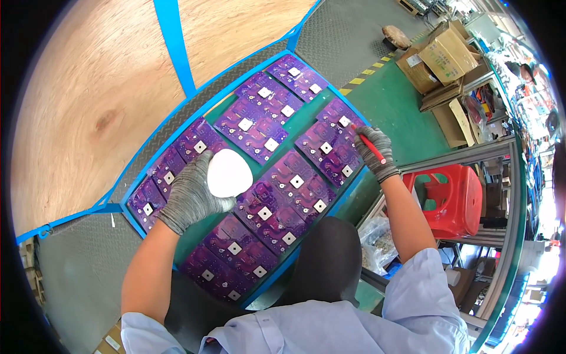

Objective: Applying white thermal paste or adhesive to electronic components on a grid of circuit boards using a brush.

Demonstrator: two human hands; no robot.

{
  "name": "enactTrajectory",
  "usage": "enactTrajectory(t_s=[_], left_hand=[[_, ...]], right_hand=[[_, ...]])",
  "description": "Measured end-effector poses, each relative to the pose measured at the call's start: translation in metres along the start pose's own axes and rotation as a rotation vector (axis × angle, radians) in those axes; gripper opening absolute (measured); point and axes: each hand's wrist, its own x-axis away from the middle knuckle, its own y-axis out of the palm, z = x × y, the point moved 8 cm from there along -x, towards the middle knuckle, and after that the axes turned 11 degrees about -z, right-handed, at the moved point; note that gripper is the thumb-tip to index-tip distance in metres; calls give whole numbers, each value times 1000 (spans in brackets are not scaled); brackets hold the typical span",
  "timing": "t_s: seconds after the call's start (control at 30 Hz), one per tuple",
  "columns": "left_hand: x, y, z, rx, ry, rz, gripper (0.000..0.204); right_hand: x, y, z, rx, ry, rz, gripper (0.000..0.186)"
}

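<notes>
My left hand [191, 194], in a grey striped knit glove, grips a smooth white rounded piece [230, 173], perhaps a cup or dish. It hangs over the middle of the green-topped bench, and its underside is hidden. In my right hand [377, 154], gloved alike, is a slim red pen-like stick [371, 146]; whether its tip is a brush or a nib I cannot make out. That tip is close to a white square on a purple circuit board [336, 118] at the right. Several more purple circuit boards [265, 209] lie flat in rows, each bearing white squares.
Blue edging [339, 203] frames the bench. A plywood panel [106, 88] with blue straps rises at the left. To the right stand a red plastic stool [466, 200], a metal-framed workbench [489, 159] and cardboard boxes [445, 53]. My knee [330, 253] is against the near side.
</notes>
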Motion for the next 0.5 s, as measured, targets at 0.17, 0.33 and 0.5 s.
enactTrajectory(t_s=[0.17,0.33,0.5], left_hand=[[-6,2,11,-85,79,142,110],[4,-13,7,-14,16,87,122],[10,-28,25,-64,56,135,116]], right_hand=[[6,34,51,-339,17,-39,20],[3,-43,-101,-405,-90,-96,16],[19,-66,-231,-797,-382,-236,13]])
